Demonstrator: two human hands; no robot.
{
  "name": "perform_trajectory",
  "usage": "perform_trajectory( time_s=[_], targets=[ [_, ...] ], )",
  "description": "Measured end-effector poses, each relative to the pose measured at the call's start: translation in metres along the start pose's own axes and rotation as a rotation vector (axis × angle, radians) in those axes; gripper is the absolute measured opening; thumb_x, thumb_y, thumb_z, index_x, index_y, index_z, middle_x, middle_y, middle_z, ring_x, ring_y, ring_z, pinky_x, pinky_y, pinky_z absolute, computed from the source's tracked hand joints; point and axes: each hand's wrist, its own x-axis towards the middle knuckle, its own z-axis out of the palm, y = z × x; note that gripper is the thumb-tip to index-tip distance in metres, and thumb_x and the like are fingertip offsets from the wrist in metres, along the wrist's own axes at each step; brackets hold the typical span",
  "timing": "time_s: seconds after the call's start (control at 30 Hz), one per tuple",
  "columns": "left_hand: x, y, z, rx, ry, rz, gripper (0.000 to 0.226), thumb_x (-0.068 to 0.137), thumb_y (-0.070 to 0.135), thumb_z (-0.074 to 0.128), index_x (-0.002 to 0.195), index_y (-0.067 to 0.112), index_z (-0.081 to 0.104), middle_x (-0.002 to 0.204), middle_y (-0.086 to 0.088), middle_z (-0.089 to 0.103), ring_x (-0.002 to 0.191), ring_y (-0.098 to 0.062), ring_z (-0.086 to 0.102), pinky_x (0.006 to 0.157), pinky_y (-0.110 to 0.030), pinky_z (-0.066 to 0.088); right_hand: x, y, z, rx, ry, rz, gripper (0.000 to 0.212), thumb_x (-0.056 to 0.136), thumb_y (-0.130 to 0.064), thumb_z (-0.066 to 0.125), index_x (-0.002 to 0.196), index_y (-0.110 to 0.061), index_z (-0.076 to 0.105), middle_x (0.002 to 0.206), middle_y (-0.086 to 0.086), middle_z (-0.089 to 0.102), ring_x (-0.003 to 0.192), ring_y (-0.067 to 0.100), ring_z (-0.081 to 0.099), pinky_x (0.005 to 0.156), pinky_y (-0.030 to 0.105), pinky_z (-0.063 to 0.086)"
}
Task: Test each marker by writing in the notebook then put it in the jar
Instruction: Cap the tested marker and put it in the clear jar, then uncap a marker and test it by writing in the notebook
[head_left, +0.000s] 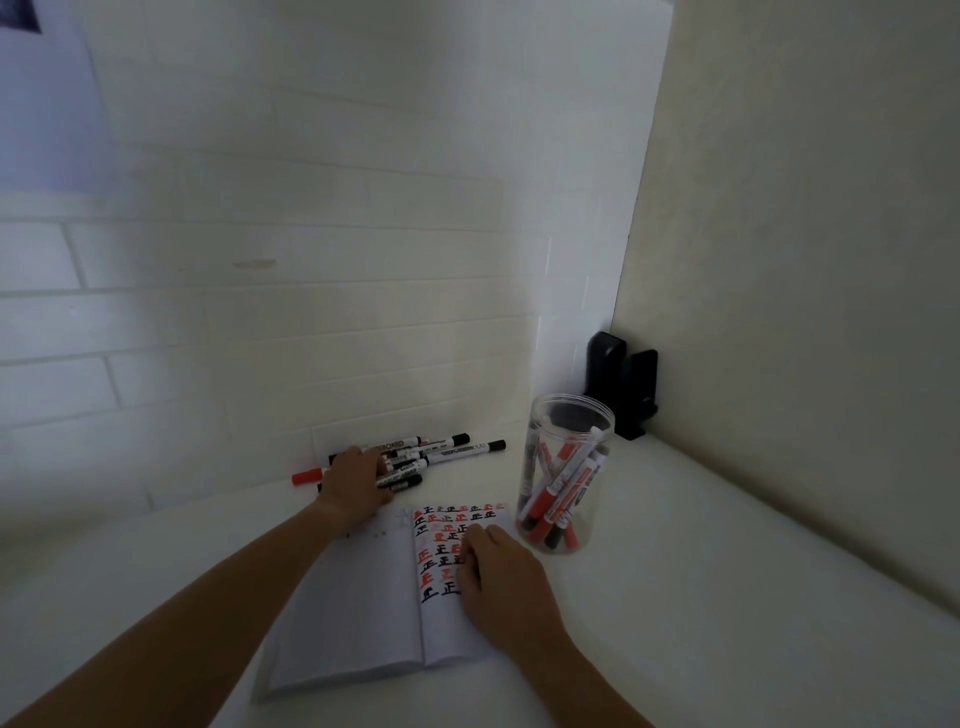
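My left hand (358, 480) reaches into the marker pile (415, 457) at centre frame, grasp unclear; my right hand (498, 571) lies flat, steadying the notebook (363, 613); best to isolate one marker.

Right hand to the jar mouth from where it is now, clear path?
Probably yes. The right hand rests flat on the notebook page, holding nothing, just left of the jar. The jar stands upright with no lid on, and nothing lies between them.

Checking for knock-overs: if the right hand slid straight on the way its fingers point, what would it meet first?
Probably nothing but the notebook page under the right hand; the jar stands off to the right of that line, though depth is unclear.
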Motion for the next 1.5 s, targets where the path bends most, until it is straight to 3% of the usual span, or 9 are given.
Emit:
perform_trajectory(
  time_s=[0.27,0.47,0.6,0.77,0.97,1.1,1.27,1.37,1.5],
  targets=[
    [-0.033,0.013,-0.006,-0.155,0.401,0.191,0.013,0.095,0.020,0.063,0.104,0.010,0.067,0.091,-0.001,0.052,0.085,-0.020,0.047,0.072,-0.031,0.040,0.003,0.002,0.000,0.006,-0.014,-0.021,0.010,0.101,-0.029,0.045,0.092,-0.026,0.043,0.088,-0.007,0.051,0.074,0.009,0.049,0.058,0.012,0.031],
    [-0.088,0.055,-0.010,-0.440,0.297,0.312,0.016,0.103,0.027,0.047,0.101,0.020,0.062,0.080,0.007,0.059,0.069,-0.011,0.054,0.059,-0.019,0.038,0.002,0.004,0.003,0.011,0.027,-0.023,0.008,0.100,-0.029,0.046,0.094,-0.023,0.047,0.089,-0.005,0.054,0.075,0.011,0.051,0.065,0.023,0.040],
    [-0.104,0.047,0.012,-0.349,0.201,0.463,0.029,0.105,0.042,0.032,0.116,0.028,0.053,0.102,0.013,0.052,0.092,-0.003,0.050,0.079,-0.017,0.039,0.003,0.008,0.006,0.063,0.048,-0.027,0.009,0.098,-0.029,0.050,0.094,-0.022,0.053,0.088,-0.006,0.057,0.075,0.011,0.053,0.067,0.027,0.048],
    [-0.115,0.049,0.017,-0.294,0.154,0.600,0.043,0.106,0.040,0.024,0.130,0.015,0.050,0.117,0.005,0.047,0.103,-0.005,0.046,0.094,-0.015,0.038,-0.001,0.005,-0.002,0.304,0.071,0.065,0.026,0.097,-0.048,0.055,0.101,-0.024,0.066,0.086,-0.009,0.066,0.078,0.008,0.063,0.071,0.027,0.055],
    [-0.115,0.052,0.014,-0.215,0.202,0.543,0.056,0.103,0.053,0.017,0.132,0.022,0.053,0.114,0.004,0.054,0.099,-0.007,0.049,0.087,-0.021,0.044,-0.008,-0.001,-0.028,0.723,0.178,0.050,0.013,0.095,-0.022,0.072,0.101,-0.031,0.066,0.092,-0.016,0.071,0.089,0.004,0.070,0.073,0.016,0.055],
    [-0.114,0.051,0.015,-0.222,0.220,0.435,0.055,0.100,0.057,0.021,0.121,0.020,0.056,0.110,0.008,0.053,0.097,-0.003,0.047,0.087,-0.021,0.044,-0.004,0.013,-0.020,0.582,0.423,0.087,0.011,0.094,-0.022,0.070,0.101,-0.028,0.064,0.093,-0.011,0.068,0.090,0.009,0.067,0.078,0.033,0.059],
    [-0.114,0.052,0.017,-0.093,0.217,0.502,0.059,0.100,0.062,0.014,0.108,0.022,0.058,0.099,0.007,0.057,0.089,-0.010,0.050,0.077,-0.025,0.043,0.000,0.011,-0.001,-0.084,0.506,-0.054,0.020,0.084,-0.031,0.061,0.100,-0.024,0.070,0.118,0.001,0.061,0.116,0.023,0.053,0.104,0.049,0.040],
    [-0.117,0.052,0.017,-0.135,0.200,0.534,0.045,0.105,0.052,0.021,0.104,0.024,0.056,0.093,0.007,0.059,0.084,-0.011,0.054,0.074,-0.029,0.046,-0.001,0.004,0.008,-0.168,0.394,-0.244,0.025,0.088,-0.032,0.061,0.110,-0.023,0.069,0.116,-0.002,0.065,0.112,0.020,0.057,0.103,0.042,0.039],
    [-0.121,0.055,0.012,-0.238,0.170,0.590,0.042,0.106,0.047,0.025,0.092,0.022,0.055,0.082,0.009,0.056,0.074,-0.007,0.050,0.070,-0.028,0.044,0.000,0.005,0.014,-0.208,0.293,-0.340,0.020,0.096,-0.032,0.050,0.106,-0.022,0.065,0.097,-0.007,0.065,0.086,0.013,0.062,0.076,0.025,0.048]
  ],
)
